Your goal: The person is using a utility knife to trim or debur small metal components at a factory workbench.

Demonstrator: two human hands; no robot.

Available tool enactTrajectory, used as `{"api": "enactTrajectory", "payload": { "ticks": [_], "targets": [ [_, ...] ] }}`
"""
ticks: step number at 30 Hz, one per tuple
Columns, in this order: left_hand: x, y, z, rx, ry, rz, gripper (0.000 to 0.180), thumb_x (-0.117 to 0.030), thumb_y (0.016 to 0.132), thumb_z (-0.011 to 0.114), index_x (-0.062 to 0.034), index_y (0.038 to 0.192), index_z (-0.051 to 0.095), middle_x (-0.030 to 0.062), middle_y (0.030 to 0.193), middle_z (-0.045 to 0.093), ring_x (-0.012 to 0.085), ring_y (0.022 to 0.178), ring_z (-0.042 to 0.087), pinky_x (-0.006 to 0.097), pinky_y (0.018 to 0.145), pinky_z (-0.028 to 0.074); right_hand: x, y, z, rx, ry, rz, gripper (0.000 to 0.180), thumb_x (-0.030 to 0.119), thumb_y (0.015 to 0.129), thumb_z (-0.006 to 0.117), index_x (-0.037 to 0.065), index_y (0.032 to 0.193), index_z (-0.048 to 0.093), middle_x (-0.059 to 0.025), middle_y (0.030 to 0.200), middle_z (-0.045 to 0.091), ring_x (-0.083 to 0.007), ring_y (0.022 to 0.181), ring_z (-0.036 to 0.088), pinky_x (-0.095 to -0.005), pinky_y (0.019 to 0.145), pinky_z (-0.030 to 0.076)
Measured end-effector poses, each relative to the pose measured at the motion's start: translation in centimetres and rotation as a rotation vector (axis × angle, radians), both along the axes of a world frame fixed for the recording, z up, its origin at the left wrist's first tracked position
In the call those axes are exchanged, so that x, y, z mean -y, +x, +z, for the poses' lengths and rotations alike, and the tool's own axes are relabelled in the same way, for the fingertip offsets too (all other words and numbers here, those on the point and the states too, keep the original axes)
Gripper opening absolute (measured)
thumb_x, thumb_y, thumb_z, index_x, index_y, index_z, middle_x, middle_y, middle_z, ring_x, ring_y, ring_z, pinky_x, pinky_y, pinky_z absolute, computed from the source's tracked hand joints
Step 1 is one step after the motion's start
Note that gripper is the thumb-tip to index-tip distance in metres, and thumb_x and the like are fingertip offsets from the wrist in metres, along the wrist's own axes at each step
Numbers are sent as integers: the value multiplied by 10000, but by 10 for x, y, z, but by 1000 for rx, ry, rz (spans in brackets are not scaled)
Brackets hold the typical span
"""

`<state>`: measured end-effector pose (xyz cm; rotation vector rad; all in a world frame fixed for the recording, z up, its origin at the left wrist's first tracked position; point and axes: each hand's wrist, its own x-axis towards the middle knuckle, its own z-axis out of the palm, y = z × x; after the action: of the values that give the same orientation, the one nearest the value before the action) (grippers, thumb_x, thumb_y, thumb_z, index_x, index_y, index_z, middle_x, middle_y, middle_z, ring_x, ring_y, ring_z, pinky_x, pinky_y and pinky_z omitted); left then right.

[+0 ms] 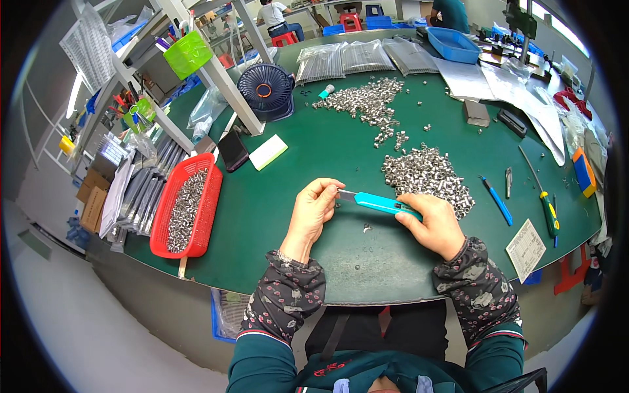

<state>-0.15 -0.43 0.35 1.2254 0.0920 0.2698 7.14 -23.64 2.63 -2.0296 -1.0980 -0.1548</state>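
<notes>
A teal utility knife (383, 204) lies in the grip of my right hand (432, 223), its blade extended toward the left. At the blade's tip, the fingers of my left hand (313, 211) are pinched together; what they hold, if anything, is too small to name. Both hands are above the near part of the green table. Just beyond my right hand sits a heap of small metal rings (429, 177). Below the knife, a tiny metal piece (367, 228) rests on the tabletop.
At the left stands a red basket (211, 216) of small metal parts, near a phone (232, 150) and a fan (265, 90). More loose parts (367, 101) spread farther back. To the right lie a screwdriver (549, 213), a blue pen-like tool (498, 202) and a paper slip (525, 250).
</notes>
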Motion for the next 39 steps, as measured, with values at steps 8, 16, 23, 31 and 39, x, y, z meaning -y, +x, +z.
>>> {"api": "enactTrajectory", "payload": {
  "ticks": [8,16,23,31,39],
  "targets": [
    [7,-2,5,61,171,89,178,-187,876,563,-27,949,590,-47,686,489,-13,480,314,147,388,218,2,6,-2,-324,-10,70,243,264,790,595,68,929,622,-115,667,608,-250,588,581,-338,548,441],
    [7,-2,4,1,138,121,169,-168,892,532,-18,953,579,-32,691,498,-2,476,321,151,396,222,0,-4,-1,192,-6,-69,250,219,758,630,66,953,596,-104,738,598,-264,648,573,-354,568,447],
    [8,-1,13,-61,-302,-1,166,-165,907,447,-48,804,504,29,745,503,46,484,338,160,359,229,4,10,5,352,279,-219,255,167,736,652,52,950,577,-108,730,569,-271,654,562,-353,574,442],
    [59,17,11,-148,778,-14,145,-97,736,654,-33,859,613,-24,640,455,56,573,416,227,513,366,6,16,0,392,253,-236,295,173,730,664,50,981,567,-96,764,578,-261,674,567,-350,576,452],
    [88,26,1,20,1304,97,105,-76,713,636,-36,806,607,97,773,561,265,697,577,363,621,456,6,13,1,373,225,-242,306,181,728,659,38,981,565,-89,759,576,-251,684,566,-347,574,454]
  ]
}}
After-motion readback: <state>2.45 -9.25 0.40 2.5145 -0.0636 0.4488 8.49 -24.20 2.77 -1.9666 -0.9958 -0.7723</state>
